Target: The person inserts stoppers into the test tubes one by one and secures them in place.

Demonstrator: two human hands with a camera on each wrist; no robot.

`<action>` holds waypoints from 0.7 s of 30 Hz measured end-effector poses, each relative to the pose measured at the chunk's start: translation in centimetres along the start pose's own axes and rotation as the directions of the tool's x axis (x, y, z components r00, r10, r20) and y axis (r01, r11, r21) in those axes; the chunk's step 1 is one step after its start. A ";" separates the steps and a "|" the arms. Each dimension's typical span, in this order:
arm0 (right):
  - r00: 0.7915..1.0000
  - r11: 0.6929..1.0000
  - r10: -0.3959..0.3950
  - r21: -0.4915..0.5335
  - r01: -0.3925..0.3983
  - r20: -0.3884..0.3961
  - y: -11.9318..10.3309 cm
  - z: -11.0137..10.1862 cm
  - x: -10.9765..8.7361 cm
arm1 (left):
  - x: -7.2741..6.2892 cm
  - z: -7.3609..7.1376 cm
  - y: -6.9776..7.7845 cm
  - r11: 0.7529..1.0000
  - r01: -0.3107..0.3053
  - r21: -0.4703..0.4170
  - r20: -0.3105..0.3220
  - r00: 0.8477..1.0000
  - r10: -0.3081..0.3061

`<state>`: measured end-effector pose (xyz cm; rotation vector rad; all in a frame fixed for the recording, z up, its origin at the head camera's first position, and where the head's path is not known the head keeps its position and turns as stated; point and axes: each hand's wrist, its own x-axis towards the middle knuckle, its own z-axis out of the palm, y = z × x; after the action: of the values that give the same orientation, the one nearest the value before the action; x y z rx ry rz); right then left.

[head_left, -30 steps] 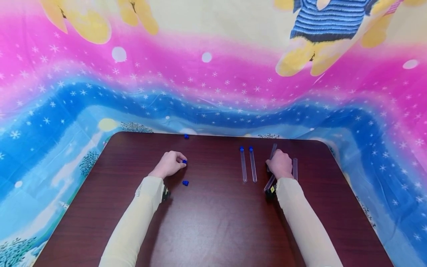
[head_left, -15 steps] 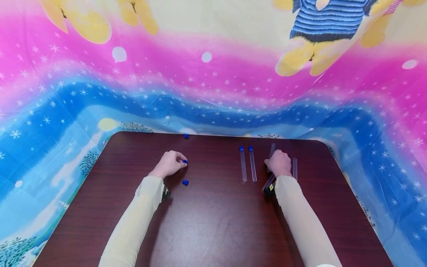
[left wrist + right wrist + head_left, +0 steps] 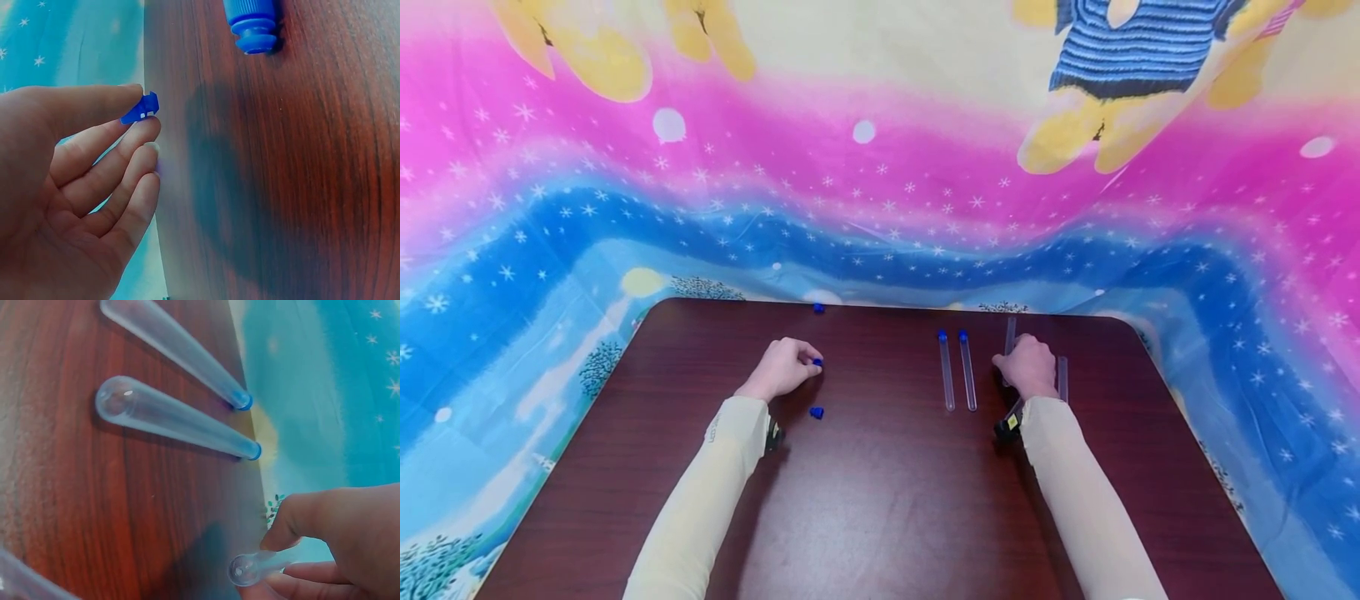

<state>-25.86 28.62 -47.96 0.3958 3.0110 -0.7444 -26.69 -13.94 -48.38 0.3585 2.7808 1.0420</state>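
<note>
In the head view my left hand (image 3: 784, 367) pinches a small blue test tube cap (image 3: 144, 107) between thumb and index finger. The left wrist view shows its other fingers loosely bent. Further right, my right hand (image 3: 1030, 367) grips a clear test tube (image 3: 250, 569) with thumb and fingers, rounded end showing in the right wrist view. One end of a tube (image 3: 1011, 331) sticks out beyond this hand; its middle is hidden. Two tubes with blue caps, a left one (image 3: 947, 375) and a right one (image 3: 968, 375), lie side by side just left of it.
A loose blue cap (image 3: 817, 412) lies near my left hand, and another blue cap (image 3: 818, 308) sits at the table's far edge. An uncapped tube (image 3: 1063, 379) lies right of my right hand. Another tube (image 3: 28, 581) shows partly. A patterned cloth (image 3: 865, 200) hangs behind the table (image 3: 865, 500).
My right hand has shifted very slightly left, and the tube end beyond it has swung a little left. A tube by the right wrist is now more hidden. My left hand stays put.
</note>
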 end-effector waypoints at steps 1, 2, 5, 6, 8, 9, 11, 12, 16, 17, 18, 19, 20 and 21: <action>1.000 1.000 -0.001 0.010 0.001 0.000 0.0 -0.1 -0.1 | 0.0 0.0 0.0 1.000 -0.001 -0.002 -0.003 1.000 0.001; 1.000 1.000 -0.001 0.022 0.001 0.003 0.0 -0.2 -0.1 | 0.1 0.0 0.0 1.000 -0.001 -0.005 -0.007 1.000 0.001; 1.000 0.999 -0.003 0.041 0.003 0.008 -0.2 -0.5 -0.3 | 0.1 0.0 0.0 1.000 -0.004 -0.015 -0.019 1.000 0.004; 1.000 0.999 -0.003 0.045 0.003 0.008 -0.3 -0.5 -0.3 | 0.2 0.0 0.1 1.000 -0.005 -0.018 -0.024 1.000 0.004; 1.000 0.999 -0.007 0.048 0.007 0.006 -0.4 -0.5 -0.4 | 0.2 0.0 0.1 1.000 -0.007 -0.027 -0.033 0.999 0.006; 1.000 0.999 -0.011 0.046 0.011 0.001 -0.4 -0.5 -0.4 | 0.2 -0.1 0.2 0.999 -0.009 -0.031 -0.037 0.999 0.008; 1.000 0.999 -0.015 0.046 0.016 -0.007 -0.4 -0.4 -0.4 | 0.2 -0.1 0.2 0.999 -0.011 -0.040 -0.045 0.999 0.010; 1.000 0.999 -0.017 0.048 0.017 -0.011 -0.4 -0.4 -0.5 | 0.2 -0.1 0.2 0.999 -0.014 -0.043 -0.046 0.999 0.012; 1.000 0.998 -0.007 0.066 0.008 -0.023 -0.6 -0.4 -0.5 | 0.2 -0.1 0.3 0.998 -0.008 -0.057 -0.058 0.998 0.005; 1.000 0.998 -0.004 0.070 0.006 -0.025 -0.6 -0.4 -0.5 | 0.2 -0.1 0.3 0.998 -0.009 -0.059 -0.062 0.998 0.006; 1.000 0.997 -0.003 0.071 0.005 -0.027 -0.6 -0.4 -0.5 | 0.2 -0.1 0.4 0.998 -0.009 -0.059 -0.068 0.998 0.004; 0.999 0.998 -0.001 0.069 0.004 -0.034 -0.7 -0.4 -0.5 | 0.1 -0.1 0.4 0.998 -0.009 -0.060 -0.075 0.997 0.004; 0.999 0.998 -0.002 0.066 0.005 -0.037 -0.7 -0.3 -0.6 | 0.1 -0.1 0.5 0.998 -0.012 -0.061 -0.081 0.997 0.007; 0.999 0.998 -0.003 0.067 0.006 -0.041 -0.8 -0.3 -0.6 | 0.1 -0.1 0.6 0.998 -0.020 -0.062 -0.087 0.996 0.014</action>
<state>-25.48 27.98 -47.29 0.4115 3.0321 -0.8506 -26.76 -13.56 -47.93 0.3374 2.8178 1.1728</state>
